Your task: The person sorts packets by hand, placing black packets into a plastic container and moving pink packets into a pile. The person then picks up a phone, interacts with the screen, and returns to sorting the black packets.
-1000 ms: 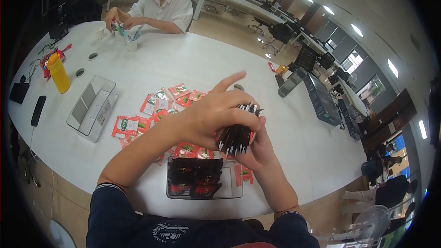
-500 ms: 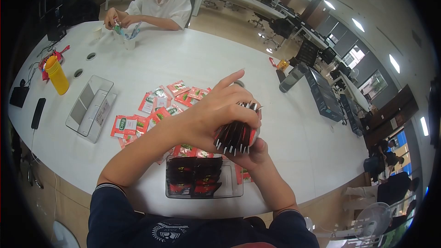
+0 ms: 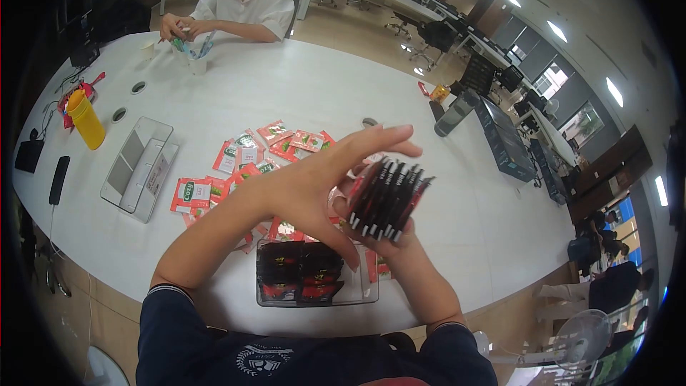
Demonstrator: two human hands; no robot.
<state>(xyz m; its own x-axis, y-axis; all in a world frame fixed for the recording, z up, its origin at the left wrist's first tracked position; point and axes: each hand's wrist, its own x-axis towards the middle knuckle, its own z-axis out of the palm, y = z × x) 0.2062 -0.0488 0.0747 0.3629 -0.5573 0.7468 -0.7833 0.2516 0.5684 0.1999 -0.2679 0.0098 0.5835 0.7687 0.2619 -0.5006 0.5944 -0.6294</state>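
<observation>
A stack of black sachets (image 3: pixel 388 199) stands on edge in my right hand (image 3: pixel 401 237), which grips it from below and behind, its fingers partly hidden. My left hand (image 3: pixel 314 175) is open beside the stack, thumb pointing down and fingers stretched out over its left side. Below it, a clear plastic bin (image 3: pixel 359 293) holds two rows of black sachets (image 3: pixel 300 271), with bare space at its right end. Red and white tea sachets (image 3: pixel 236 154) marked "Cozy" lie in a loose heap beneath and beyond my left forearm.
Another clear bin (image 3: pixel 146 164) stands on the white table (image 3: pixel 286 93) to the left, near a yellow bottle (image 3: pixel 86 121). Across the table a person (image 3: pixel 246 7) handles things by a paper cup (image 3: pixel 199 66). A grey bottle (image 3: pixel 456 116) and a black box (image 3: pixel 500 144) are at the right.
My left hand has let go of the black sachet stack and opened out to its left. The stack, now held by my right hand alone, has tilted and shows more of its edges.
</observation>
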